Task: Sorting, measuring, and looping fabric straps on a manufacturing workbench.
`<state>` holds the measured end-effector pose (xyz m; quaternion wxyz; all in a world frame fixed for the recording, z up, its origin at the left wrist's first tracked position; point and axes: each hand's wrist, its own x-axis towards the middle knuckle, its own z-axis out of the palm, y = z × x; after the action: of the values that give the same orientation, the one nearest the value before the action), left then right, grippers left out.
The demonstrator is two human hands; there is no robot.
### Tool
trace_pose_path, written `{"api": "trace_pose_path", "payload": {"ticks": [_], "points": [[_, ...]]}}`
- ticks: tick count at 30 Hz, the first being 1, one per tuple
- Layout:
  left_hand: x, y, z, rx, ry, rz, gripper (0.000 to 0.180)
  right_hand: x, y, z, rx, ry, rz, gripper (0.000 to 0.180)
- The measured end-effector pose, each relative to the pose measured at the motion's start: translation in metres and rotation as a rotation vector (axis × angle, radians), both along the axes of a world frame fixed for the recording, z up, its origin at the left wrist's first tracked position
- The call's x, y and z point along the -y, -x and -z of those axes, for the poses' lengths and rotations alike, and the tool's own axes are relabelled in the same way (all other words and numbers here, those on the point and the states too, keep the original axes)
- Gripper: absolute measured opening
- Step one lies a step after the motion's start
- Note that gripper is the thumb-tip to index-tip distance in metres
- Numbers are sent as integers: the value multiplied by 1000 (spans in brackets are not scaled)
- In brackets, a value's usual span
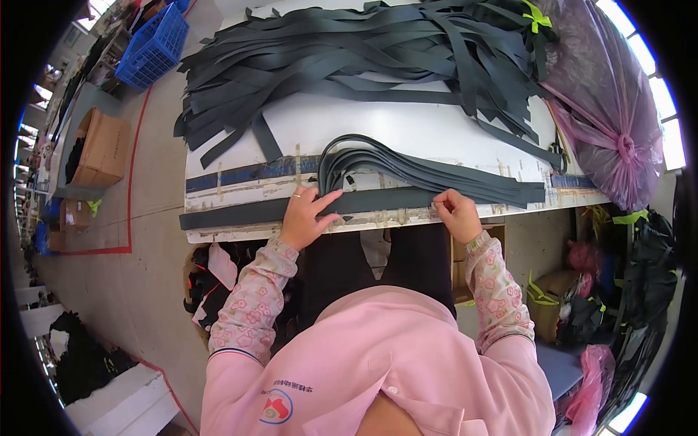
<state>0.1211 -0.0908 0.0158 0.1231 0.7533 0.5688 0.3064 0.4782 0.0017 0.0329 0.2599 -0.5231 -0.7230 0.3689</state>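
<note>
A flat dark grey fabric strip (240, 214) lies along the front edge of the white table. My left hand (309, 216) rests on this strip, fingers spread, beside the folded end of a bundle. Farther right, my right hand (459, 216) is closed in a pinch at the strip's right part; its fingertips partly hide the cloth there. Just behind both hands lies the bundle of stacked grey strips (407, 168), looped over at its left and fanned out flat toward the right.
A large heap of loose dark strips (349, 54) covers the table's far half. A tied translucent pink bag (611, 109) bulges at the right. Scissors (558, 150) lie near it. A blue crate (153, 47) and cardboard box (102, 149) stand at the left.
</note>
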Motion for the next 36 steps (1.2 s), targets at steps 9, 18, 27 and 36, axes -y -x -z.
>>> {"api": "trace_pose_path", "payload": {"ticks": [9, 18, 27, 36], "points": [[-2, -4, -1, -23, 36, -13, 54, 2, 2, 5, 101, -275, -72, 6], [-9, -10, -4, -18, -1, 29, 49, 6, 7, -29, -136, 20, 42, 10], [-1, -9, 0, 17, -51, -13, 41, 11, 102, -13, -6, 163, -450, 44], [-5, -8, -5, -22, -61, -3, 41, 17, 151, 1, -139, -3, -205, 12]]}}
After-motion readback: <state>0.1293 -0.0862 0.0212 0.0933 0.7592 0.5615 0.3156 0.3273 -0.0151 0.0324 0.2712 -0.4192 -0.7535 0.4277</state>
